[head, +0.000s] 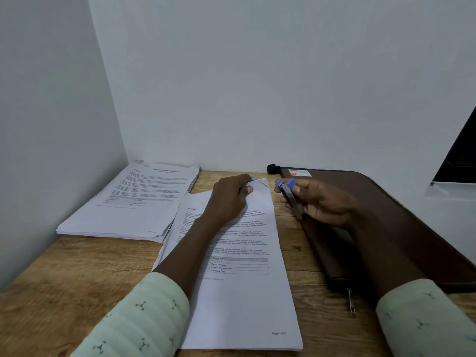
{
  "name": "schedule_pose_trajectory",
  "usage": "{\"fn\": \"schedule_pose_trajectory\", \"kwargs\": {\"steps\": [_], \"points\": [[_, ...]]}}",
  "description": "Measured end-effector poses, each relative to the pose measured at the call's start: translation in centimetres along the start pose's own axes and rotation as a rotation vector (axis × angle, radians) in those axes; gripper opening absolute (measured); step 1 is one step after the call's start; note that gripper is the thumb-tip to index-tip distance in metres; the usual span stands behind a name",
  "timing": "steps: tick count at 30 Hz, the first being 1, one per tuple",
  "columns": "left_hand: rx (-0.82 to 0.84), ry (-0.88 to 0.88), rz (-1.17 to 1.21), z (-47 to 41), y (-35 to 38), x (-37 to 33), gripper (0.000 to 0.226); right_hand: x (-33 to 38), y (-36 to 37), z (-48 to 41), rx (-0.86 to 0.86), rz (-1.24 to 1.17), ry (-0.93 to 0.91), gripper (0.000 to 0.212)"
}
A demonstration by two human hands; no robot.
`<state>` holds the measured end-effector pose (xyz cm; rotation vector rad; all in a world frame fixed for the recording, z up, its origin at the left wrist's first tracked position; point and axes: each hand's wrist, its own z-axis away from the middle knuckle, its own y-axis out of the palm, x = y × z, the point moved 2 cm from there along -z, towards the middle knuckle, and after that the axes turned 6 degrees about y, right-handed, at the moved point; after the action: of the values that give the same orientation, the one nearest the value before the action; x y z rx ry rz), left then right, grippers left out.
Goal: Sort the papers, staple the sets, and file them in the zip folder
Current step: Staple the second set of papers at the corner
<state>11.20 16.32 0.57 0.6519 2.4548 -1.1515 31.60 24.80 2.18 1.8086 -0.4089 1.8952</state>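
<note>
A set of printed white papers (242,300) lies lengthwise in the middle of the wooden desk (77,274). My left hand (229,199) rests on its upper part, thumb and fingers pinching the top corner of the sheets. Just right of that corner my right hand (316,202) grips a small blue and metal stapler (288,193), held a little above the desk. A dark brown zip folder (381,228) lies flat under and to the right of that hand, its metal zip pull (350,300) hanging at the near corner.
A thicker stack of printed papers (128,204) sits at the back left against the wall corner. A small black object (273,168) lies by the back wall. White walls close the desk at the back and left. A dark panel (458,155) shows at the far right.
</note>
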Motion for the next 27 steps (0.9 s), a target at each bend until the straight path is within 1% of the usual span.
{"fn": "schedule_pose_trajectory", "kwargs": {"steps": [3,5,8,9,10,11,12,14,16,17,20,23,25,27], "points": [[-0.013,0.006,-0.009,0.0,0.0,0.1,0.045,0.0,0.1,-0.1,0.035,-0.003,-0.004,0.061],[-0.004,-0.003,-0.016,0.1,0.0,0.1,0.043,0.0,0.3,0.0,0.033,0.005,0.003,0.061],[0.007,-0.018,-0.003,0.1,0.1,0.3,0.036,0.1,0.6,-0.1,0.001,0.019,0.022,0.073],[0.016,-0.024,0.015,0.1,0.1,0.2,0.03,0.1,0.6,-0.1,-0.019,0.015,0.027,0.079],[0.028,-0.036,0.04,0.2,0.1,0.3,0.017,0.1,0.6,-0.2,-0.037,0.002,0.037,0.082],[0.029,-0.045,0.065,0.3,0.0,0.2,0.011,0.0,0.6,-0.3,-0.052,-0.016,0.046,0.081],[0.029,-0.054,0.083,0.3,0.0,0.2,0.021,0.0,0.7,-0.3,-0.062,-0.035,0.054,0.074],[0.032,-0.058,0.116,0.5,-0.1,0.1,0.029,0.0,1.0,-0.2,-0.064,-0.043,0.056,0.053],[0.031,-0.047,0.122,0.5,-0.2,-0.1,0.03,0.2,1.4,0.0,-0.076,-0.04,0.041,0.033],[0.032,-0.043,0.128,0.5,-0.2,0.0,0.03,0.3,1.5,0.0,-0.089,-0.046,0.036,0.027],[0.025,-0.03,0.141,0.5,-0.1,0.1,0.029,0.5,1.3,0.2,-0.109,-0.041,0.059,0.029],[0.001,-0.017,0.144,0.4,0.0,0.1,0.027,0.5,1.3,0.2,-0.128,0.143,0.085,0.032],[-0.009,-0.023,0.145,0.3,0.1,0.1,0.027,0.6,1.3,0.1,-0.145,0.256,0.099,0.027],[-0.022,-0.025,0.138,0.2,0.1,0.1,0.029,0.7,1.4,-0.1,-0.131,0.319,0.114,0.023]]}}
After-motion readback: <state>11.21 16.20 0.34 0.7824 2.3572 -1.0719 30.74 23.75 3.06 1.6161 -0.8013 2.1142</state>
